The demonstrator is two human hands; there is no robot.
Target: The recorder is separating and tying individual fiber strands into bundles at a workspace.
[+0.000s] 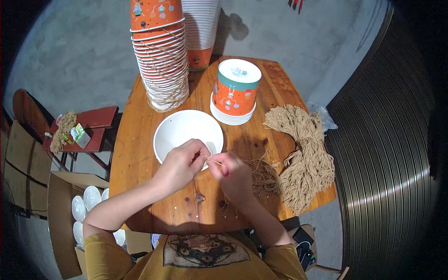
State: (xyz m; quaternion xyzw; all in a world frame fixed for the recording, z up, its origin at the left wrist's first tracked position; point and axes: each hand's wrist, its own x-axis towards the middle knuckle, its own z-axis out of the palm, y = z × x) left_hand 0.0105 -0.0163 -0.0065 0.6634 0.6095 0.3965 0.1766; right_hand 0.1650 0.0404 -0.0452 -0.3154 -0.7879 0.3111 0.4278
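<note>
Over the near rim of a round white paper tub (179,128), both my hands meet with fingers pinched. My left hand (181,161) and my right hand (232,178) hold a thin tan string (217,163) between them. The open white inside of the tub shows, partly covered by my left hand. Close by my right hand lies a loose tangle of tan strings (263,175). Farther right rests a thick bundle of the same strings (308,172).
On the wooden table (135,186), a tall stack of orange and white tubs (161,60) with strings hanging on it stands far left. Another stack (200,28) stands behind. A short upside-down stack (237,93) is nearer. A carton of white round items (65,219) sits lower left.
</note>
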